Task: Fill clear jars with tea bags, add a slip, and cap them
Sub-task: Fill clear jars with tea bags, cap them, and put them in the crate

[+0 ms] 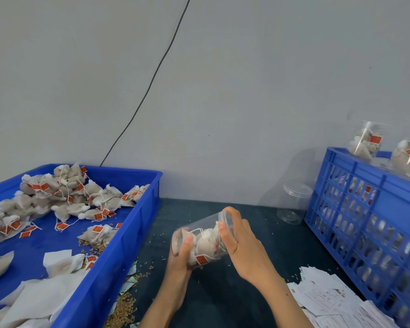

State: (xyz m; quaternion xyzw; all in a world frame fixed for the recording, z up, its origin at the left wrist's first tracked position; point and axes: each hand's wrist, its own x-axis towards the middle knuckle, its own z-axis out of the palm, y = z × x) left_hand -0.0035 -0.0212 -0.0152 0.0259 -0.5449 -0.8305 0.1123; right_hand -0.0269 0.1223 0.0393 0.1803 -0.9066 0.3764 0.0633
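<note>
Head view, slips: loose pile of slips (327, 301) nearest.
Left hand (180, 259): grip wraps the jar (204, 237) base.
Right hand (237, 242): grip curls on its cap (226, 220).
Jar: tilted above the bench (223, 292), full of tea bags.
Progress: capping likely underway.
Left: empty jar (294, 202), tray (133, 223) of bags.
Done: filled jars in crate (365, 209).

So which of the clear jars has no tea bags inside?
The empty jar standing on the table beside the blue crate. The held jar and the two jars atop the crate all hold tea bags.
</note>
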